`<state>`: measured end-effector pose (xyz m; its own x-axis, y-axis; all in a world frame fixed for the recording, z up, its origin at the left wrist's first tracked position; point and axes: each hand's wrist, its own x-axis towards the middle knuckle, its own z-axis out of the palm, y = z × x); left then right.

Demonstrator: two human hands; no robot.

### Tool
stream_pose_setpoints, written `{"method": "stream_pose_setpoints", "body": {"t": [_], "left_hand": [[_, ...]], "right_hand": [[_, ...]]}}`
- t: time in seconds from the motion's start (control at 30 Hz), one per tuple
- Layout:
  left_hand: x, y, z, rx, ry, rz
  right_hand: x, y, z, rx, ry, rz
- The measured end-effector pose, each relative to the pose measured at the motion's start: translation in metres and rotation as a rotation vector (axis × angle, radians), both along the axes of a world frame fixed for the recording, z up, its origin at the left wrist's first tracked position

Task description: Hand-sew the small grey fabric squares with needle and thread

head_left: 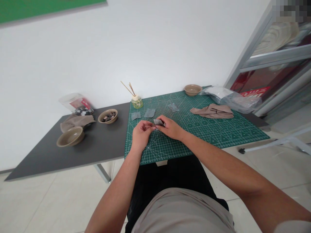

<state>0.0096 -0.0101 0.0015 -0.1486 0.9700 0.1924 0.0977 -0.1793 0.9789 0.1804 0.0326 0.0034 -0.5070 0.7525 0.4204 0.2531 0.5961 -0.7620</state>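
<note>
Both my hands meet over the green cutting mat (218, 132). My right hand (173, 128) is closed around a small greyish plastic packet (159, 122), whose top sticks up between thumb and fingers. My left hand (141, 134) pinches at the packet's near left edge, thumb against the fingertips. What lies inside the packet is too small to make out. Just beyond my hands lie more small flat plastic packets: one (136, 115) at the left, one (149, 113) beside it, and a clearer one (173, 106) to the right.
A reed diffuser (137, 101) stands at the mat's back left. Left on the grey table (102, 147) are a bowl of small dark pieces (108, 117), another bowl (71, 137), a brown cloth (76, 121) and a clear tub (73, 101). Rightward: a bowl (192, 90), cloth (213, 111), plastic bag (230, 97).
</note>
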Motion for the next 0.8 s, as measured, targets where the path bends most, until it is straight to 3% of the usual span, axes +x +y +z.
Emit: {"method": "stream_pose_setpoints", "body": {"t": [0.8], "left_hand": [[-0.0002, 0.0002, -0.0005, -0.014, 0.009, 0.006]], "right_hand": [[0.0006, -0.0018, 0.0024, 0.003, -0.025, -0.018]]}}
